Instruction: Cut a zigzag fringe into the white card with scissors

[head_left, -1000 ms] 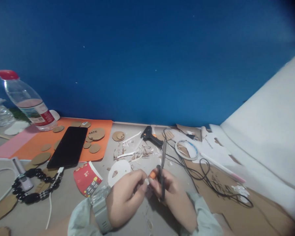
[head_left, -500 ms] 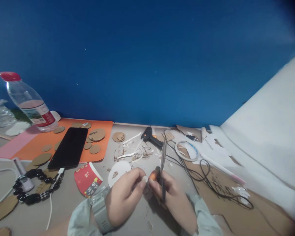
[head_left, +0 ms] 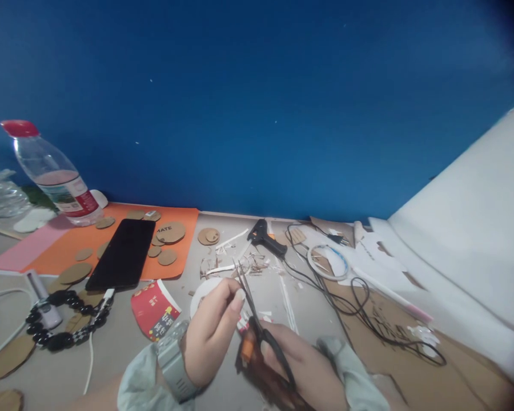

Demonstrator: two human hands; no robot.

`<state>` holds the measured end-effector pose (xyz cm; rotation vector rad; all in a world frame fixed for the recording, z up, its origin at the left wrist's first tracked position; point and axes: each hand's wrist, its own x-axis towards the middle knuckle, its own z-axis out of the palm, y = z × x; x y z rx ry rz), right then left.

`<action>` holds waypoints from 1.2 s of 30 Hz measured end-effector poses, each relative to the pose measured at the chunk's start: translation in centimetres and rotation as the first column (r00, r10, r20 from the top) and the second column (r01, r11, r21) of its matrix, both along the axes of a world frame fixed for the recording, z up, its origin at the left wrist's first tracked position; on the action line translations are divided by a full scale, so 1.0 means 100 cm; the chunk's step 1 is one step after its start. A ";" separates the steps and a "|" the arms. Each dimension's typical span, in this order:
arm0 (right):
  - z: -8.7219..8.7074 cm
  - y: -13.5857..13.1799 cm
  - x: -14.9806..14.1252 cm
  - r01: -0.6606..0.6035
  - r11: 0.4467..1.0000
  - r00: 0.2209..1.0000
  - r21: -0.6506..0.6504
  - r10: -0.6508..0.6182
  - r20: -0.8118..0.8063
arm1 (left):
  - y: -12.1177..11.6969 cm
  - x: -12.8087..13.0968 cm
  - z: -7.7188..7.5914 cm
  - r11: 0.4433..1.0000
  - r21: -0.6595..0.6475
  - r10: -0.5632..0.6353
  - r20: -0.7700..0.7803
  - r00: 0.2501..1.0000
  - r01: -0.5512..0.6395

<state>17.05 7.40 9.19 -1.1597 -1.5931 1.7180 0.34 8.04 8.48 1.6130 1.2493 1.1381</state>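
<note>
My right hand (head_left: 302, 357) is closed around black-handled scissors (head_left: 257, 319), their blades slightly apart and pointing up and left. The blades pass close beside the fingertips of my left hand (head_left: 214, 319). Its thumb and index finger are pinched together; something small and whitish shows there, too small to name. Under the scissors is a blurred dark brown thing with an orange part (head_left: 247, 349); I cannot tell what it is. Partly behind my left hand lies a white disc (head_left: 201, 294). A red printed paper piece (head_left: 154, 308) rests left of that hand.
A black glue gun (head_left: 265, 240) lies behind paper scraps (head_left: 257, 264), its cable running right over cardboard (head_left: 368, 337). At left are a phone (head_left: 122, 254), cardboard discs (head_left: 171, 232), a bead bracelet (head_left: 66, 339) and a water bottle (head_left: 62, 182). A white ring (head_left: 310, 262) lies right.
The scissors have swung from upright to tilted left, their tips now beside my left fingers. My left hand has shifted slightly left and up; the right hand has turned and dropped a little.
</note>
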 end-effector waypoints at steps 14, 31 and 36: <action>-0.003 -0.001 0.004 -0.091 0.994 0.979 0.063 0.077 0.191 | 0.001 0.001 -0.003 0.999 -0.040 0.011 -0.055 0.998 -0.014; 0.007 0.006 0.004 -0.091 0.987 0.965 -0.130 0.120 0.234 | 0.006 0.002 -0.002 0.990 -0.129 0.033 -0.169 0.985 -0.055; 0.008 0.006 0.001 -0.091 0.983 0.975 -0.160 0.120 0.187 | 0.006 0.002 -0.003 0.991 -0.122 0.027 -0.186 0.982 -0.051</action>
